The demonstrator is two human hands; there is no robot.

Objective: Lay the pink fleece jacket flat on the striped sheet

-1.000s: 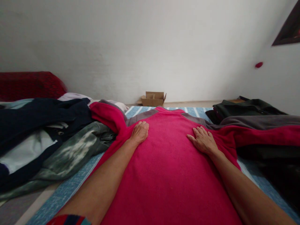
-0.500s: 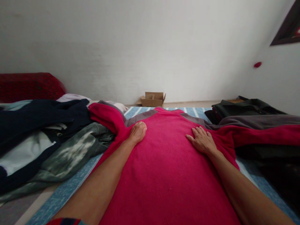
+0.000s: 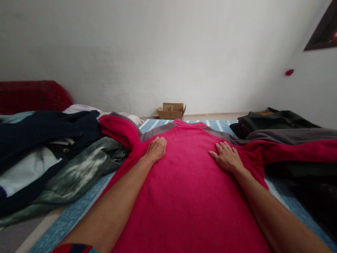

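A magenta fleece top with grey shoulder panels lies spread flat on a blue striped cloth. My left hand rests near its left shoulder with the fingers curled under, pressing into the fabric. My right hand lies flat and open on the right chest area, fingers stretched out together. The top's left sleeve drapes over a pile of clothes, and its right sleeve runs out to the right.
A heap of dark blue, white and green-grey garments fills the left side. Dark green and grey clothes are stacked at the right. A small cardboard box sits against the white wall. A red cushion is at the far left.
My left hand shifted slightly on the top's shoulder and its fingers stay curled. The right hand has hardly moved.
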